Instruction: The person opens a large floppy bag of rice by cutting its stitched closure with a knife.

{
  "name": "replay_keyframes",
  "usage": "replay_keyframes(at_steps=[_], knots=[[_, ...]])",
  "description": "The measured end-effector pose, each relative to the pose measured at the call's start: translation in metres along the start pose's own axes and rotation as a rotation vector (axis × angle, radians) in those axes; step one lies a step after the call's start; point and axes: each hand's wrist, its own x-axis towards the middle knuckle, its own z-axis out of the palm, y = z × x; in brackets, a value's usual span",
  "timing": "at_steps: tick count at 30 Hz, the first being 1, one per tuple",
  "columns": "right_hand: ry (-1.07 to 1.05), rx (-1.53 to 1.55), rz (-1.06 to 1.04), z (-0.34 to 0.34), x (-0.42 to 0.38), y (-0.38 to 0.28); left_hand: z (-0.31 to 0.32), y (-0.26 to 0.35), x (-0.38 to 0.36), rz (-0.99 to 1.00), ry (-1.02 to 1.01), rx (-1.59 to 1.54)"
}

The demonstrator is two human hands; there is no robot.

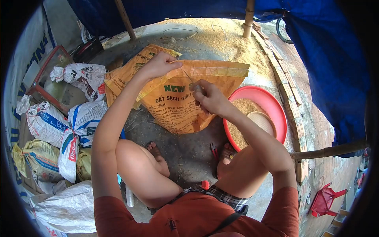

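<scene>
- Orange sack (173, 106): upright before the shins, left of the pink tray (279, 114); keeping its top edge taut should help (slack plastic would likely pucker).
- Left hand (158, 66): fingertips pinched nearly shut on that edge.
- Right hand (211, 98): fingers curled closed round a thin tool (187, 75), tip near the edge; small, shallow strokes, clear of the left fingertips, look best.

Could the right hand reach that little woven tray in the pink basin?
Probably yes: the woven tray lies uncovered in the pink basin, close by the right forearm, though the right hand looks busy at the orange sack.
</scene>
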Motion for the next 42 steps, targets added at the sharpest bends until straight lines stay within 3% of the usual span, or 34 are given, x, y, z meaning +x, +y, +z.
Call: replay_keyframes(at_steps=[6, 11, 21, 24, 26, 27, 29, 30, 32, 33, 35, 39, 41, 42], knots=[[-0.010, -0.011, 0.011, -0.001, 0.002, 0.000, -0.001, 0.003, -0.004, 0.007, -0.025, -0.009], [-0.039, -0.001, 0.040, 0.002, 0.001, -0.002, 0.004, 0.003, -0.008, 0.196, 0.040, 0.002], [-0.090, 0.173, 0.181, 0.004, -0.003, -0.011, 0.000, 0.006, -0.008, 0.164, -0.007, 0.112], [-0.104, 0.291, 0.250, 0.003, -0.002, -0.013, -0.002, 0.014, -0.012, 0.071, -0.047, 0.149], [-0.219, 0.682, 0.306, -0.001, 0.003, -0.008, -0.002, 0.018, -0.014, 0.097, -0.044, 0.149], [-0.219, 0.682, 0.306, 0.000, 0.006, -0.002, -0.001, 0.019, -0.016, 0.097, -0.044, 0.149], [-0.368, 1.143, 0.319, 0.002, 0.012, 0.009, 0.004, 0.022, -0.020, 0.178, 0.084, 0.174], [-0.368, 1.144, 0.319, 0.003, 0.011, 0.004, 0.006, 0.026, -0.023, 0.178, 0.084, 0.175], [-0.113, 0.465, 0.188, 0.008, 0.007, -0.007, 0.012, 0.036, -0.030, 0.223, 0.235, 0.322], [-0.113, 0.464, 0.188, 0.010, 0.010, 0.002, 0.017, 0.038, -0.032, 0.223, 0.235, 0.322], [0.209, -0.254, -0.287, 0.018, 0.021, 0.030, 0.025, 0.040, -0.035, 0.339, 0.337, 0.437], [0.283, -0.273, -0.374, 0.020, 0.024, 0.030, 0.032, 0.043, -0.039, 0.394, 0.430, 0.495], [0.167, -0.113, -0.179, 0.019, 0.017, 0.019, 0.032, 0.043, -0.040, 0.423, 0.475, 0.515], [0.167, -0.113, -0.180, 0.020, 0.017, 0.019, 0.031, 0.044, -0.041, 0.423, 0.474, 0.515]])
